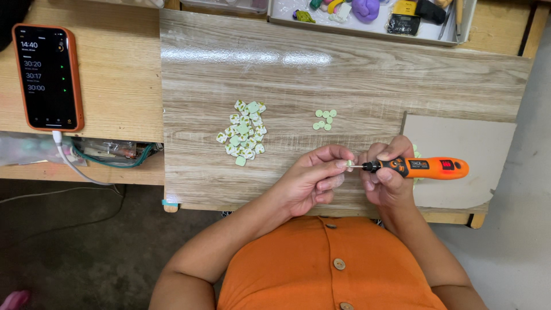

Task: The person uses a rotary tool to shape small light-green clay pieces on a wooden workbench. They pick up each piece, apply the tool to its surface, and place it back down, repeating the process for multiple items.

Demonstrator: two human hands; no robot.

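My right hand (389, 172) grips an orange and black pen-shaped rotary tool (427, 167), its thin bit pointing left. My left hand (318, 178) pinches a small pale green piece (349, 163) right at the bit's tip. Both hands hover over the near edge of a wood-grain board (287, 74). A heap of several small green and white pieces (244, 133) lies on the board to the left. A smaller cluster of round green pieces (324, 119) lies just beyond my left hand.
A grey card sheet (465, 140) lies under my right hand at the board's right. A phone in an orange case (48, 76) with a white cable sits far left. A tray (367, 27) of coloured clay bits and tools stands at the back.
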